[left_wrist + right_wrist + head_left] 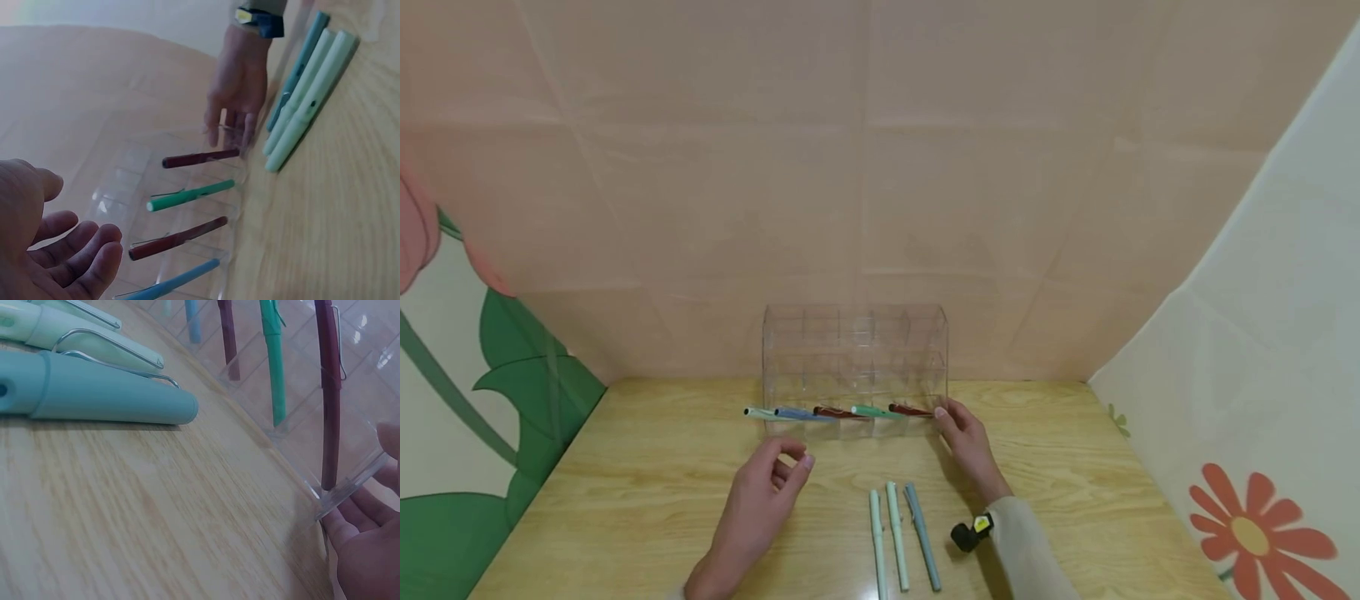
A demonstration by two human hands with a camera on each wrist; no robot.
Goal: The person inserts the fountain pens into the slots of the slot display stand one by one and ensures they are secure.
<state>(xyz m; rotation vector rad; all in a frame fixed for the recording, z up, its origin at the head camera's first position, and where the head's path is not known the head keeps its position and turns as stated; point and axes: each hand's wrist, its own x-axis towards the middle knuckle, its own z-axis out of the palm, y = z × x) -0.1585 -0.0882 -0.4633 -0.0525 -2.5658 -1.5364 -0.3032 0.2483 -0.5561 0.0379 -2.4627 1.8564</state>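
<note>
Rack [855,367] and room: from my remote seat I see a creased peach sheet [865,183] behind it, a white panel [1285,250] with a red flower [1247,536] at right, and green leaves [520,367] at left.
Table [647,467]: pale wood grain, the clear rack standing near its back edge, mid-width.
Left hand [763,492]: near the rack's left end, fingers loosely curled around air.
Right hand [966,442]: pinching the rack's lower right corner.
Racked pens [838,412]: five, along the bottom row.
Loose pens [897,537]: three, side by side on the wood, before the rack.
</note>
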